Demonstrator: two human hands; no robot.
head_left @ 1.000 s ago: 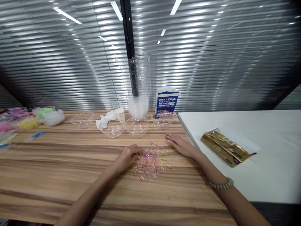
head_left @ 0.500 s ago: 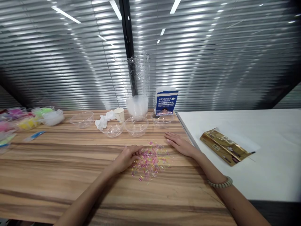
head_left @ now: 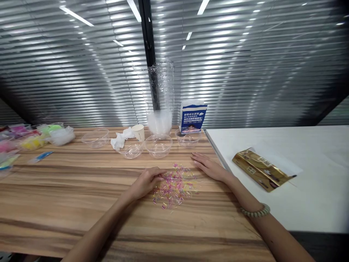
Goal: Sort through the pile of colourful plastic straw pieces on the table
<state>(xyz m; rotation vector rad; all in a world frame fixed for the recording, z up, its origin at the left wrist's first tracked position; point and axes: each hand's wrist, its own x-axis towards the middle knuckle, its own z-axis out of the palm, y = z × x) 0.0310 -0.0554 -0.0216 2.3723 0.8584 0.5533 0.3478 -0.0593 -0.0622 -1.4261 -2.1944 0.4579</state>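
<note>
Near the centre of the frame, a loose scatter of small bead-like pieces (head_left: 174, 187), mostly pink, with yellow and pale ones among them, lies on the wood-grain table (head_left: 174, 233). The left hand (head_left: 145, 182) rests at the left edge of the scatter, its fingers curled and its thumb close to the forefinger; whether that grip is closed on a piece, I cannot tell. The right hand (head_left: 208, 167) lies palm down just right of the scatter, its grip open and its fingers extended toward the upper left; a beaded bracelet (head_left: 256, 211) circles that forearm at the lower right. Above the hands in the frame stand clear plastic bowls, the middle one (head_left: 158, 147) just right of a crumpled tissue (head_left: 118, 141) and a paper cup (head_left: 138, 133). Behind them are a stack of bowls (head_left: 159, 123) in clear wrapping and a blue-and-white packet (head_left: 193, 116). Bags of coloured material (head_left: 34, 142) crowd the left edge, near a small blue packet (head_left: 43, 156). At the right, a gold wrapper (head_left: 263, 169) lies on a white surface (head_left: 313, 207).
</note>
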